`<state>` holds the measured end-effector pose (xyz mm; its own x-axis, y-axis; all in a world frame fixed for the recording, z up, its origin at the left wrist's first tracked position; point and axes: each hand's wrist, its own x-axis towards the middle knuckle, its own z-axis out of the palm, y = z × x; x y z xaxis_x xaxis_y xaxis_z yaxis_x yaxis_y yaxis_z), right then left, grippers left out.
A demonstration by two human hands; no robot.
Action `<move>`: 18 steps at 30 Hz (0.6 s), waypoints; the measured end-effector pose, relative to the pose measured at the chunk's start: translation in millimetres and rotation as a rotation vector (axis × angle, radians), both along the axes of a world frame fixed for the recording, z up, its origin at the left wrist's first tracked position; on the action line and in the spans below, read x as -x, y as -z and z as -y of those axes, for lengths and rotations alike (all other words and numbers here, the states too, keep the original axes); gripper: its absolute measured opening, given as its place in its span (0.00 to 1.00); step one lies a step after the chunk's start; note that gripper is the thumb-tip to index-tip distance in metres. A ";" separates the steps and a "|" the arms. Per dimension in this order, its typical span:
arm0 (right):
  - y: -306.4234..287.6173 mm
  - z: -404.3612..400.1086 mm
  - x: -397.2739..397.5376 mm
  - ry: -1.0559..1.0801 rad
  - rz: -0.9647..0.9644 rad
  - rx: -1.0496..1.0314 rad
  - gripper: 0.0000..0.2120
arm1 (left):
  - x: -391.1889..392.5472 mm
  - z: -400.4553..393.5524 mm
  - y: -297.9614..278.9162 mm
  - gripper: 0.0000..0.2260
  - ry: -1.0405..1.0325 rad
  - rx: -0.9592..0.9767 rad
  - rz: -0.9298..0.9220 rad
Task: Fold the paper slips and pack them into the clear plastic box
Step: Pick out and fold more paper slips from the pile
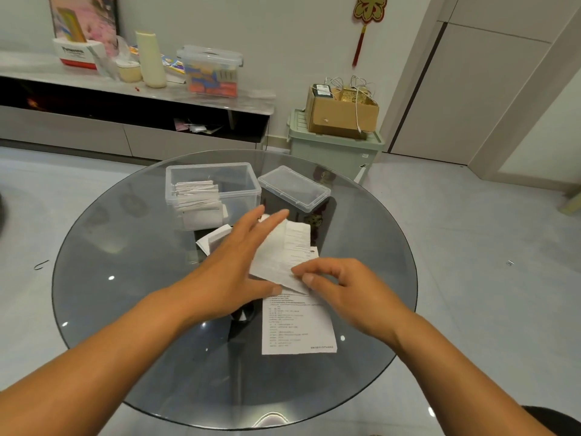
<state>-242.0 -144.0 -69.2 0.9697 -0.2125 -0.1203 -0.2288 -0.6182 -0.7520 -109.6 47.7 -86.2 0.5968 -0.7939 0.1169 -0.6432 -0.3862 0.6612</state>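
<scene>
**Mid-fold, both hands on slip**

Head cam: L hand [234, 269] reaches fwd over round glass table [125, 294], fingers straight and spread, palm flat across the paper slip [283, 253]. R hand [342, 284] has fingers curled, thumb + index pinching the slip's near corner. Slip partly folded, lying over a printed sheet [297, 325]. Clear plastic box [213, 187] at far side of table, lid off, folded slips [198, 196] stacked at its left end. Lid [294, 187] just right of box.
</scene>
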 end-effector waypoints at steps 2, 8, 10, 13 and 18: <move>1.3 1.4 -1.6 -0.028 -0.016 0.073 0.10 | -3.2 -1.0 3.1 0.34 0.017 -0.038 0.119; 6.7 6.4 -4.1 -0.140 -0.058 0.161 0.20 | -4.5 -2.1 9.7 0.12 0.000 -0.083 0.108; 10.2 6.1 -5.5 -0.133 -0.004 0.220 0.20 | -1.5 -2.5 5.8 0.10 -0.031 -0.031 0.003; 10.8 4.0 -7.0 -0.166 0.098 0.425 0.13 | 1.2 -4.7 -0.7 0.11 0.049 -0.066 -0.040; 21.0 0.9 -4.0 -0.261 0.232 0.689 0.14 | 7.4 -7.0 -2.8 0.25 0.191 -0.180 0.215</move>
